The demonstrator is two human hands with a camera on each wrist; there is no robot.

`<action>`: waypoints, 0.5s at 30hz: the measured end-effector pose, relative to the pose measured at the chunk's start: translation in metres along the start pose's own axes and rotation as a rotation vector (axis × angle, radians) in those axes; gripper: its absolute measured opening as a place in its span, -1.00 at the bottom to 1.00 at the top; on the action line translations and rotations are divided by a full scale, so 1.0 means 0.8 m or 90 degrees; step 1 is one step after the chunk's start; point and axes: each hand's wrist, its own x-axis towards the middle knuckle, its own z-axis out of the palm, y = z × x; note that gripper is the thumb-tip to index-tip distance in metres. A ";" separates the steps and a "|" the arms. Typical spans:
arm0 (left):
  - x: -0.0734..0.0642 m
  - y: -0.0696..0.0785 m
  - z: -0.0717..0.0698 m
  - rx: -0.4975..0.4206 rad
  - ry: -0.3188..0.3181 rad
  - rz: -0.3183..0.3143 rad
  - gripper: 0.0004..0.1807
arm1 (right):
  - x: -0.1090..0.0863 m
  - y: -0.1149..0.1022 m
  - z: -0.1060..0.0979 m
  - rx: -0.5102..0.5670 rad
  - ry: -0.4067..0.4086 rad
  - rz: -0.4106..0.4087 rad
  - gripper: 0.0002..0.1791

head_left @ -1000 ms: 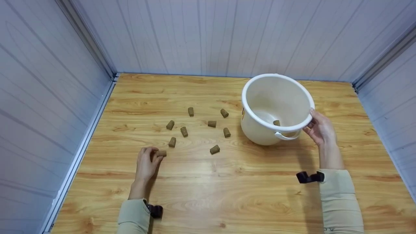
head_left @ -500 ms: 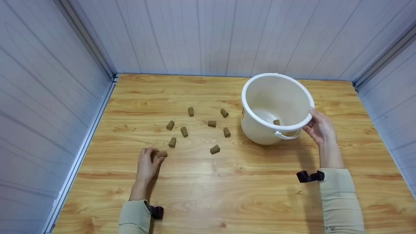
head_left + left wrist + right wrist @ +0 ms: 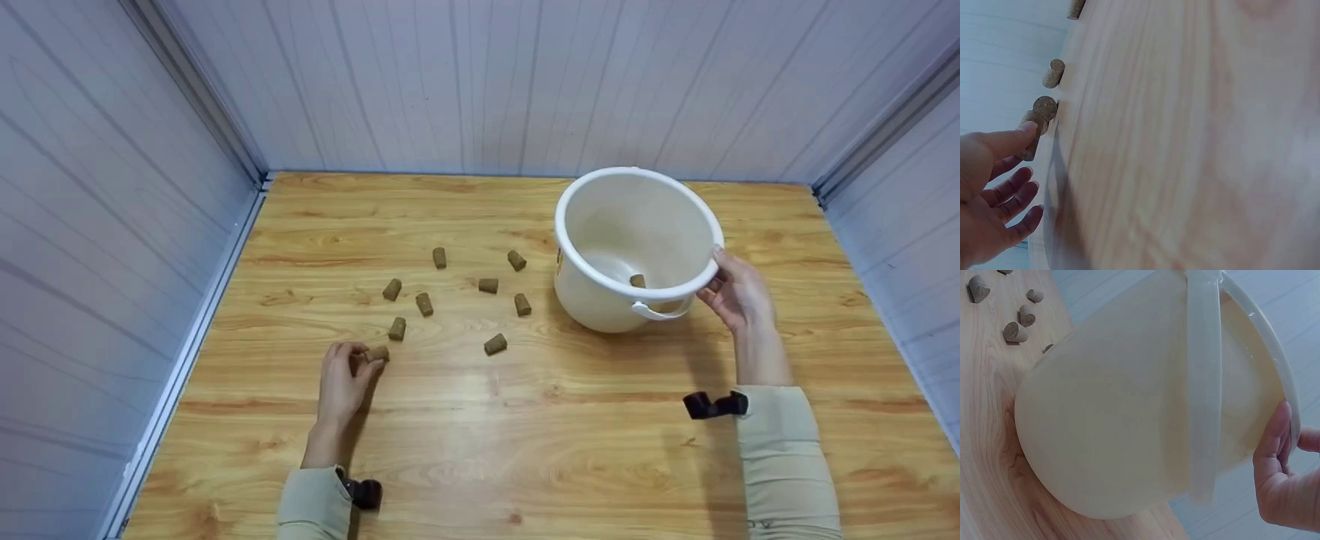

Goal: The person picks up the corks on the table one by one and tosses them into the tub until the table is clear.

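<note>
L hand (image 3: 345, 382) is pinching one cork (image 3: 377, 353) btwn thumb & prob. forefinger, the other fingers curving loosely away from it, maybe b/c such a stubby piece is needing only a fingertip hold. Can't tell if it's touching the table (image 3: 450, 450) or hanging just above. R hand (image 3: 739, 296) is clamping the bucket (image 3: 600, 307) by its rim (image 3: 561, 225), thumb & fingers on either side, presumably steadying it; gripping at the R edge is leaving the mouth unblocked. Can't tell whether bucket's standing flat or tilting slightly. Handle (image 3: 660, 312) is hanging down the near side, so it's not crossing the mouth. Another cork (image 3: 637, 280) is lying inside, at the bottom. Eight loose corks (image 3: 424, 304) are lying spread L of the bucket, none touching a neighbour, prob. leaving finger room around each.
</note>
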 end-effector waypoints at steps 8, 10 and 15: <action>-0.005 0.011 0.007 -0.017 0.012 0.000 -0.74 | -0.001 0.001 0.000 -0.001 -0.003 -0.007 -0.87; -0.005 0.014 0.009 -0.022 0.022 0.015 -0.74 | -0.001 0.001 0.000 0.002 -0.006 -0.009 -0.87; -0.007 0.024 0.013 -0.032 0.038 0.045 -0.73 | -0.001 0.002 0.000 0.010 -0.009 -0.013 -0.87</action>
